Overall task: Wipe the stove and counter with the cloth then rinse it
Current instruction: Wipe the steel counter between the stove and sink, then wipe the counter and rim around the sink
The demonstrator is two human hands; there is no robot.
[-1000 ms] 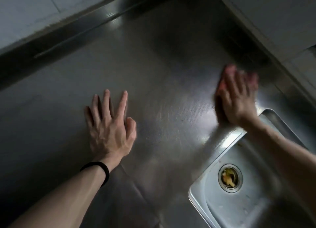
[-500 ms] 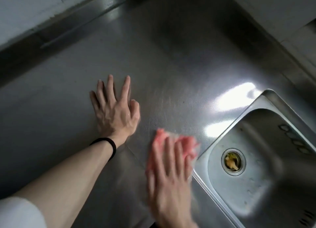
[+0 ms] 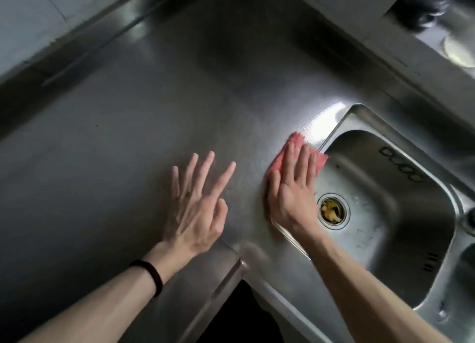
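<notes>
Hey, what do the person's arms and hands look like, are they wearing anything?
The left grip and right grip are bare hands: no gloves, no rings visible. No sleeve shows on either arm. A thin black band circles the left wrist; the right wrist has nothing on it.

Mottled pink-red cloth (image 3: 297, 139) against a dull grey steel worktop (image 3: 115, 149), whose surface carries a fine dotted grain and a white patch of glare beside the sink corner. The sink (image 3: 411, 214) is a paler silver-grey, with a row of dark oval slots (image 3: 401, 166) on one wall and a shiny ringed drain (image 3: 332, 210) holding yellow-brown scraps. A plain black wristband (image 3: 151, 273) circles the left wrist. The wall tiles (image 3: 25, 21) are pale grey-white with thin darker joints, and the gap (image 3: 244, 317) under the worktop's inner corner is black.
</notes>
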